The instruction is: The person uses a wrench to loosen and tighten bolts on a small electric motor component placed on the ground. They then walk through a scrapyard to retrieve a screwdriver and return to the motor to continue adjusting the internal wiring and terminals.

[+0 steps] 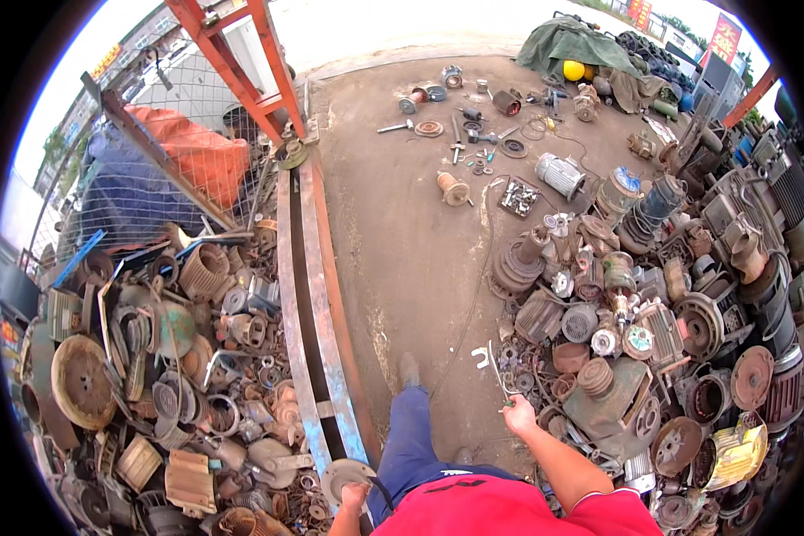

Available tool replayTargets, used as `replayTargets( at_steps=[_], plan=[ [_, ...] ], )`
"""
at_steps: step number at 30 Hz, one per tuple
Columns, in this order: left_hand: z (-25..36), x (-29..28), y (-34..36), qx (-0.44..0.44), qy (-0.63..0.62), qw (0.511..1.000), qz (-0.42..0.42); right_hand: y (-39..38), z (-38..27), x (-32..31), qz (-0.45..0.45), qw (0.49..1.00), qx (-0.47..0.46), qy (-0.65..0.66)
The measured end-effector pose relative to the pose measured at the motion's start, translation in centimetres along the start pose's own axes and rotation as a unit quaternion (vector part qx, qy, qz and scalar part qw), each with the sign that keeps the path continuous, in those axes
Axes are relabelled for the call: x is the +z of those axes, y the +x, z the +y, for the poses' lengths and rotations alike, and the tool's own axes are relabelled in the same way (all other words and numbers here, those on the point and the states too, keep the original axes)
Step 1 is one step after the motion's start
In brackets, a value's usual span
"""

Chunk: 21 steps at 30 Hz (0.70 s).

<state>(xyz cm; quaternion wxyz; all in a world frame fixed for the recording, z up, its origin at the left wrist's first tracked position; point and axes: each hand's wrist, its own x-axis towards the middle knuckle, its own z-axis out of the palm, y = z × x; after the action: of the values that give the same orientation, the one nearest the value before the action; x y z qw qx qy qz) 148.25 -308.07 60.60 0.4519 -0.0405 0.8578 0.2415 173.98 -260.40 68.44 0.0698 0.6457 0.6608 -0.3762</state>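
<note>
Near the bottom, my left hand (355, 493) is closed beside a grey round metal disc (341, 473) and a black strap (381, 489); what it holds is unclear. My right hand (518, 413) grips the lower end of a long, thin pale metal tool (500, 380) with a green grip, held out over the ground at the edge of the right-hand heap. A pale forked piece (481, 357) shows just left of the tool's upper end. My legs, in blue trousers, are below me.
Rusty parts and motor housings heap along the left (188, 406) and right (616, 384). A steel rail (290, 268) borders the walkway. Ahead lie a grey motor (559, 177), a tray of small parts (518, 196), cables and tarp-covered goods (567, 49). A red steel frame (268, 62) stands upper left.
</note>
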Motion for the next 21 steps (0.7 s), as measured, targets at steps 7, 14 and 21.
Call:
replayTargets(
  at_steps=[7,14,21],
  plan=[
    [22.3,-6.7,21.5,0.010,-0.037,0.999,-0.009,13.8,1.3,-0.2,0.054,0.991,0.117,0.020],
    [60.8,-21.1,30.2,0.156,-0.056,0.985,0.053,25.3,-3.9,-0.8,0.029,0.937,0.329,0.114],
    [69.4,-22.9,47.5,0.176,-0.012,0.973,0.148,49.9,-31.6,-1.8,-0.155,0.967,0.084,-0.183]
  ],
)
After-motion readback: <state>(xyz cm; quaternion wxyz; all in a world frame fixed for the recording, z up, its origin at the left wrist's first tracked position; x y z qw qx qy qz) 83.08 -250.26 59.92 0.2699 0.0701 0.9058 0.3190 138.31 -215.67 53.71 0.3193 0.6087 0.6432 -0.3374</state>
